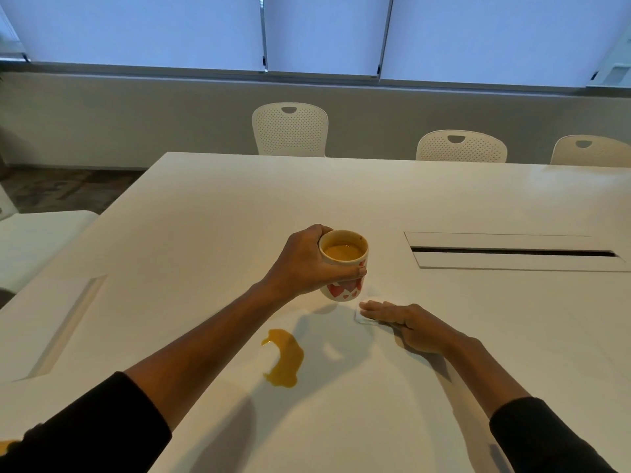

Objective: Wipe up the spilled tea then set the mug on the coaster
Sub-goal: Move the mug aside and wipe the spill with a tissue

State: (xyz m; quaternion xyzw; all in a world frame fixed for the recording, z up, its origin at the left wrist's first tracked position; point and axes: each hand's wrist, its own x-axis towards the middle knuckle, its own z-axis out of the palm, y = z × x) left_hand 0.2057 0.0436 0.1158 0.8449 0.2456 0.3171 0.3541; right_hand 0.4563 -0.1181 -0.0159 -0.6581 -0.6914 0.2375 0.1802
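My left hand (304, 264) grips a white mug (345, 264) with red heart shapes, holding it just above the white table (375, 199). Orange-brown tea fills the mug. A curved puddle of spilled tea (285, 358) lies on the table in front of the mug, near my left forearm. My right hand (406, 322) lies flat with its fingers stretched over a small white tissue (362, 317), pressing it on the table right of the spill. I see no coaster.
A cable slot (512, 251) with a lid is set into the table at the right. A recessed panel (68, 326) sits at the left. Three white perforated chairs (290, 129) stand along the far edge. A white seat (37, 233) is at the left.
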